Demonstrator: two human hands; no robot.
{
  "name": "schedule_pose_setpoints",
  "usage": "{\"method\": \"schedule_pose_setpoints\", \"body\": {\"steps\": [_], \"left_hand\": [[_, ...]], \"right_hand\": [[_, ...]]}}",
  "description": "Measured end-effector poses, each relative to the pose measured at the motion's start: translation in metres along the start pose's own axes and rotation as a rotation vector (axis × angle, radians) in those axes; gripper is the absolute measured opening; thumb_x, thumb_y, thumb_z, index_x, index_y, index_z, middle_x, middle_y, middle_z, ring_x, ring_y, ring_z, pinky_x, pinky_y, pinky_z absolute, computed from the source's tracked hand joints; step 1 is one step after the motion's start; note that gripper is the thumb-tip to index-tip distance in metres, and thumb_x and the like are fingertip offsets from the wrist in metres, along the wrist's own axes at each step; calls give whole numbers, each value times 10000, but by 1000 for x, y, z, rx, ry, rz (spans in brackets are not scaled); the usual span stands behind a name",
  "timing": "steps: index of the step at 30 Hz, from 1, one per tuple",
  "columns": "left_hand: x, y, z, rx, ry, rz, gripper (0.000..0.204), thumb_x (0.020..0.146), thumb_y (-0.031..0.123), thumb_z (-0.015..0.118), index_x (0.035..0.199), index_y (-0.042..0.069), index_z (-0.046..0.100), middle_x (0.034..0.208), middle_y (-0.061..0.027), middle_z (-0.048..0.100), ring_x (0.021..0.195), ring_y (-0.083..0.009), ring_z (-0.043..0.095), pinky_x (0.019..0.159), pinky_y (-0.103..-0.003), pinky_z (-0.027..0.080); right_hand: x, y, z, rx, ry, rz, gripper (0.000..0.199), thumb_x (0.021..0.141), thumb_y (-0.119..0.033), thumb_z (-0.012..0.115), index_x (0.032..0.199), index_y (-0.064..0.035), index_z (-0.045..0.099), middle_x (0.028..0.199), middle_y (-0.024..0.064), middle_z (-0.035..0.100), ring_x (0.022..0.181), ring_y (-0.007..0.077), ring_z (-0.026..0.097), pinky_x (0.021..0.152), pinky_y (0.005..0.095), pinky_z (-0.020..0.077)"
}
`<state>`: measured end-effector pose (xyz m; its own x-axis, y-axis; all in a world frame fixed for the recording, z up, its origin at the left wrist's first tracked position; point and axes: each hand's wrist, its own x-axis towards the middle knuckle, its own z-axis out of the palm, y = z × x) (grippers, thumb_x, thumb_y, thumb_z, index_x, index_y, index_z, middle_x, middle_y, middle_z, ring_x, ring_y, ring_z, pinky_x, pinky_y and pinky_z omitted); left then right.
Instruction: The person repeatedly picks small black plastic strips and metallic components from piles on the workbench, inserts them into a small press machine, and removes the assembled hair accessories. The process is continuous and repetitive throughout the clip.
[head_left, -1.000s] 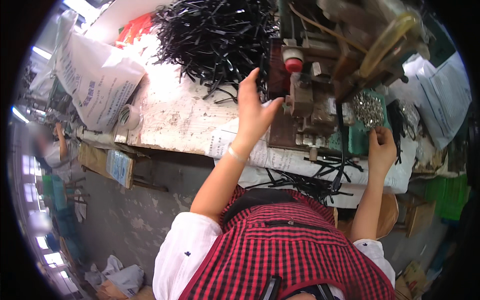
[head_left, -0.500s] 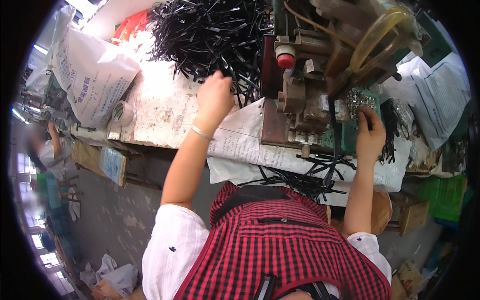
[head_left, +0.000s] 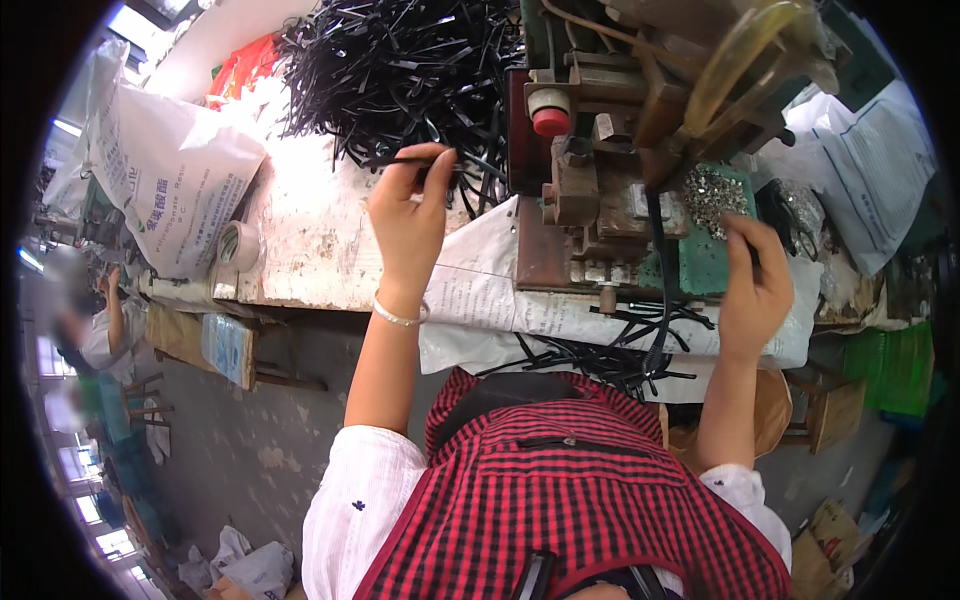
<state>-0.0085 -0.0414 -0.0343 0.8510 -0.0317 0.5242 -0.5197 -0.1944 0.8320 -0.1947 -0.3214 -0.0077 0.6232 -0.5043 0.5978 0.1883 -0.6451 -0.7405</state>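
Left hand [head_left: 408, 215] grip pinches thin black strip [head_left: 420, 160]; right hand [head_left: 755, 285] grip closed beside glinting metal bits [head_left: 712, 195].

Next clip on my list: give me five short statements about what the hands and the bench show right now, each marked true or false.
1. The left hand pinches a thin black strip at the edge of the pile of black strips. True.
2. The right hand rests flat on the red checked apron. False: it is raised at the green tray beside the machine.
3. A red round button sits on the machine. True.
4. The left wrist is bare. False: it wears a pale bracelet.
5. A roll of tape lies on the bench left of the left hand. True.
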Motion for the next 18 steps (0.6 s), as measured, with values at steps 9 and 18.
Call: {"method": "schedule_pose_setpoints", "body": {"steps": [9, 18], "left_hand": [[-45, -30, 10, -245, 15, -262, 79, 1004, 84, 685, 1013, 15, 647, 877, -55, 740, 724, -52, 640, 583, -178, 463], [-9, 92, 27, -290, -31, 435, 188, 941, -84, 670, 1098, -31, 580, 980, -202, 744, 858, -217, 716, 738, -277, 572]], "right_hand": [[12, -9, 61, 355, 28, 198, 311, 870, 5, 759, 1163, -5, 658, 1000, 51, 722, 928, 113, 671, 853, 261, 521], [17, -29, 63, 612, 3, 293, 419, 889, 41, 735, 1276, 31, 577, 1134, 103, 710, 995, 118, 671, 913, 258, 513]]}}
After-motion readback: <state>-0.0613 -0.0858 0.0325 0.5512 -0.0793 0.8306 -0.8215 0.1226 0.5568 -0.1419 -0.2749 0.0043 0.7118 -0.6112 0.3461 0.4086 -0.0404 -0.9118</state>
